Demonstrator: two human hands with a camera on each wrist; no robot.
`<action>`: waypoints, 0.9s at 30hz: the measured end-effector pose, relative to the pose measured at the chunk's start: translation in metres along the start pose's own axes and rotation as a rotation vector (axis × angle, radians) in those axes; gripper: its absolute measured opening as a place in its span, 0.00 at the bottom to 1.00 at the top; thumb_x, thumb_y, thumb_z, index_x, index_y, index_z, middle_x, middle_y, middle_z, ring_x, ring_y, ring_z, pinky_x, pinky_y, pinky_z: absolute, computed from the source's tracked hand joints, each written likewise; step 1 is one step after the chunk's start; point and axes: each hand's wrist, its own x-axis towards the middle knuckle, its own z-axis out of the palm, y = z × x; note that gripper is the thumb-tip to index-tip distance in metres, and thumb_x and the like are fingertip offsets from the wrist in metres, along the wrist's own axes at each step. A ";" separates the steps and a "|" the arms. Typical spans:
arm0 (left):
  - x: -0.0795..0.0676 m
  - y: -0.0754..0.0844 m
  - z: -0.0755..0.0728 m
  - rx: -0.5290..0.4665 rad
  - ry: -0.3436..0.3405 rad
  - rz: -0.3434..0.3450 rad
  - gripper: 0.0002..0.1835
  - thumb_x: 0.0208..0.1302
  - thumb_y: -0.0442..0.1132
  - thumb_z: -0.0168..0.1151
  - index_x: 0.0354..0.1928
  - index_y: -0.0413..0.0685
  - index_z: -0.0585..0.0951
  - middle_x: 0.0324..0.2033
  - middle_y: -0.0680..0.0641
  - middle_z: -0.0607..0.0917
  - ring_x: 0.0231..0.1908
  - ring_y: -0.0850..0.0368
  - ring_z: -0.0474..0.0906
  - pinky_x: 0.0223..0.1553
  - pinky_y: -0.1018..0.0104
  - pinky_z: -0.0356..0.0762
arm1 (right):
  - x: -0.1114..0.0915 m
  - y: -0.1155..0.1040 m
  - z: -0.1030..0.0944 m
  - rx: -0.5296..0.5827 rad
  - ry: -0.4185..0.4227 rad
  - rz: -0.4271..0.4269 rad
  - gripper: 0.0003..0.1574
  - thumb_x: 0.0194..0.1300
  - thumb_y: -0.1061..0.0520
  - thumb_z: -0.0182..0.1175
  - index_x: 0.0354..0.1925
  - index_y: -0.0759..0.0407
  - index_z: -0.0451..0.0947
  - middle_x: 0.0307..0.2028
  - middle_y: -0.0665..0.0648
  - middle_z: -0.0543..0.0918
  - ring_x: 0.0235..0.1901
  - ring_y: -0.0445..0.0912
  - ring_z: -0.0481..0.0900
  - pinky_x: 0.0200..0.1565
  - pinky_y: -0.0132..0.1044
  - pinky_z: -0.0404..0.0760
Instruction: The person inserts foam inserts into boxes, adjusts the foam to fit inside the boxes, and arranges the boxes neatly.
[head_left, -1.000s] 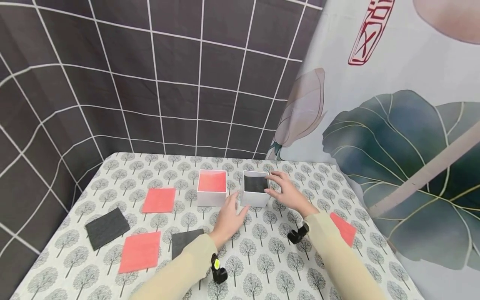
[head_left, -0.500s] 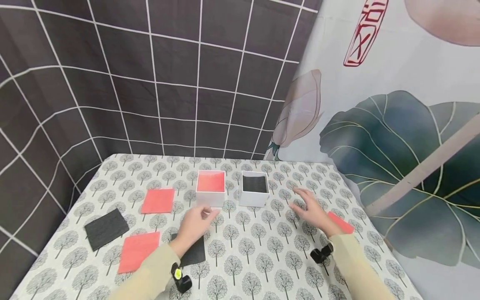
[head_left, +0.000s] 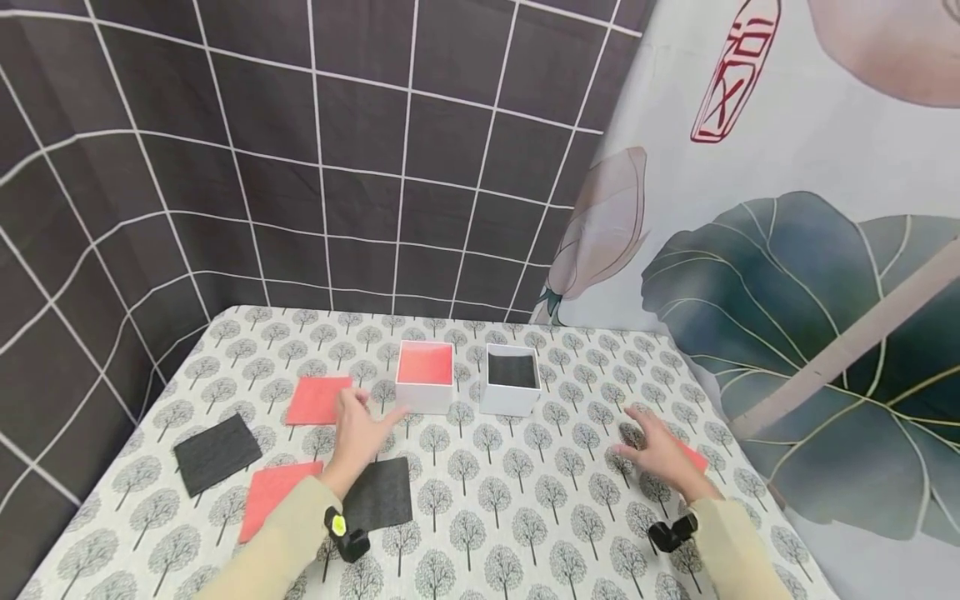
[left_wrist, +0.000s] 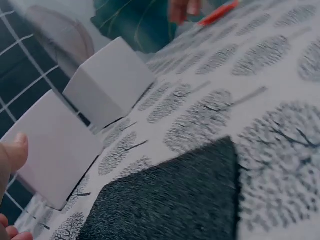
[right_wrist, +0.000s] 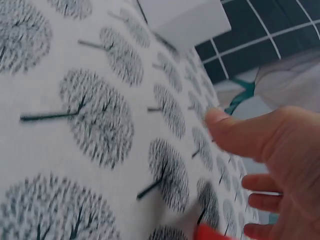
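The left hand (head_left: 357, 437) and right hand (head_left: 663, 454) are hovering empty near red squares (head_left: 315, 402), lightly pinching an edge likely serving best.

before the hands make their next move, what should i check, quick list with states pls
1. Left box open on top, red inside: ok
2. Right box open on top, black inside: ok
3. Left hand holding nothing: ok
4. Right hand holding nothing: ok
5. Left hand clear of upper red square: cannot tell, they overlap in view
6. Right red square fully visible: not ok, partly hidden
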 end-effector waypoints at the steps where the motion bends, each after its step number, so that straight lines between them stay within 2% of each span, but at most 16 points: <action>1: 0.002 -0.001 0.000 -0.027 -0.007 -0.019 0.45 0.44 0.55 0.73 0.52 0.33 0.59 0.47 0.36 0.65 0.43 0.44 0.65 0.45 0.53 0.71 | -0.002 0.003 0.000 -0.017 -0.007 0.004 0.51 0.53 0.51 0.68 0.66 0.71 0.54 0.57 0.78 0.63 0.51 0.68 0.67 0.57 0.66 0.60; 4: 0.008 -0.004 -0.002 -0.091 -0.073 -0.061 0.56 0.44 0.57 0.72 0.64 0.34 0.49 0.61 0.31 0.56 0.56 0.36 0.60 0.58 0.44 0.64 | -0.008 0.013 0.000 -0.027 -0.032 0.021 0.56 0.49 0.50 0.70 0.66 0.73 0.52 0.55 0.79 0.65 0.49 0.68 0.69 0.56 0.65 0.62; 6: 0.010 -0.007 -0.003 -0.119 -0.132 -0.070 0.60 0.45 0.57 0.72 0.68 0.37 0.43 0.66 0.31 0.49 0.61 0.34 0.56 0.61 0.43 0.60 | -0.011 0.019 -0.001 -0.019 -0.046 0.047 0.61 0.47 0.49 0.71 0.66 0.75 0.50 0.56 0.80 0.63 0.50 0.70 0.66 0.57 0.66 0.60; 7: 0.011 -0.007 -0.003 -0.138 -0.160 -0.069 0.61 0.46 0.56 0.71 0.69 0.38 0.41 0.68 0.32 0.47 0.62 0.32 0.55 0.61 0.43 0.59 | -0.013 0.022 -0.001 -0.015 -0.051 0.067 0.62 0.46 0.49 0.72 0.66 0.75 0.49 0.56 0.81 0.62 0.53 0.72 0.62 0.56 0.65 0.62; 8: 0.012 -0.008 -0.003 -0.155 -0.184 -0.067 0.61 0.47 0.55 0.71 0.70 0.40 0.39 0.68 0.33 0.44 0.62 0.32 0.54 0.61 0.43 0.59 | -0.014 0.026 -0.002 -0.019 -0.055 0.086 0.64 0.45 0.48 0.72 0.66 0.75 0.48 0.60 0.81 0.56 0.57 0.73 0.57 0.56 0.67 0.60; 9: 0.012 -0.009 -0.003 -0.168 -0.201 -0.062 0.62 0.47 0.54 0.71 0.71 0.40 0.38 0.69 0.34 0.43 0.63 0.31 0.54 0.62 0.44 0.59 | -0.016 0.029 -0.003 -0.028 -0.058 0.102 0.65 0.44 0.47 0.73 0.66 0.76 0.48 0.60 0.81 0.56 0.56 0.73 0.58 0.55 0.67 0.62; 12: 0.014 -0.012 0.000 -0.188 -0.217 -0.038 0.61 0.48 0.51 0.72 0.71 0.42 0.38 0.70 0.35 0.43 0.64 0.31 0.52 0.63 0.45 0.58 | -0.018 0.038 -0.006 -0.078 -0.046 0.118 0.69 0.41 0.46 0.74 0.65 0.79 0.47 0.58 0.82 0.57 0.53 0.71 0.63 0.53 0.64 0.66; 14: 0.015 -0.013 0.001 -0.179 -0.215 -0.019 0.60 0.49 0.51 0.72 0.71 0.41 0.40 0.69 0.34 0.45 0.64 0.32 0.52 0.63 0.45 0.58 | -0.020 0.045 -0.008 -0.101 -0.037 0.123 0.69 0.40 0.47 0.75 0.64 0.81 0.48 0.55 0.81 0.62 0.48 0.67 0.68 0.48 0.59 0.72; 18: 0.017 -0.014 0.005 -0.152 -0.215 0.024 0.57 0.49 0.50 0.71 0.71 0.40 0.43 0.68 0.32 0.50 0.63 0.33 0.54 0.62 0.47 0.59 | -0.021 0.057 -0.012 -0.101 -0.030 0.153 0.66 0.38 0.49 0.76 0.63 0.79 0.51 0.46 0.73 0.71 0.39 0.58 0.71 0.38 0.49 0.76; 21: 0.019 -0.013 0.009 -0.153 -0.230 0.047 0.57 0.49 0.49 0.71 0.71 0.39 0.43 0.68 0.32 0.49 0.65 0.34 0.53 0.63 0.49 0.58 | -0.021 0.062 -0.015 -0.096 -0.037 0.185 0.67 0.38 0.47 0.76 0.63 0.78 0.50 0.43 0.71 0.72 0.38 0.57 0.71 0.37 0.50 0.76; 24: 0.021 -0.013 0.013 -0.168 -0.249 0.045 0.58 0.48 0.48 0.72 0.72 0.41 0.43 0.69 0.35 0.48 0.66 0.37 0.51 0.64 0.53 0.57 | -0.021 0.062 -0.017 -0.088 -0.052 0.208 0.70 0.38 0.45 0.75 0.64 0.80 0.47 0.45 0.76 0.69 0.39 0.60 0.71 0.39 0.54 0.76; 27: 0.022 -0.014 0.017 -0.182 -0.263 0.053 0.58 0.48 0.46 0.73 0.72 0.42 0.43 0.70 0.37 0.47 0.67 0.40 0.49 0.64 0.56 0.57 | -0.021 0.063 -0.018 -0.072 -0.066 0.229 0.69 0.41 0.45 0.74 0.65 0.79 0.46 0.45 0.78 0.66 0.38 0.60 0.71 0.38 0.53 0.77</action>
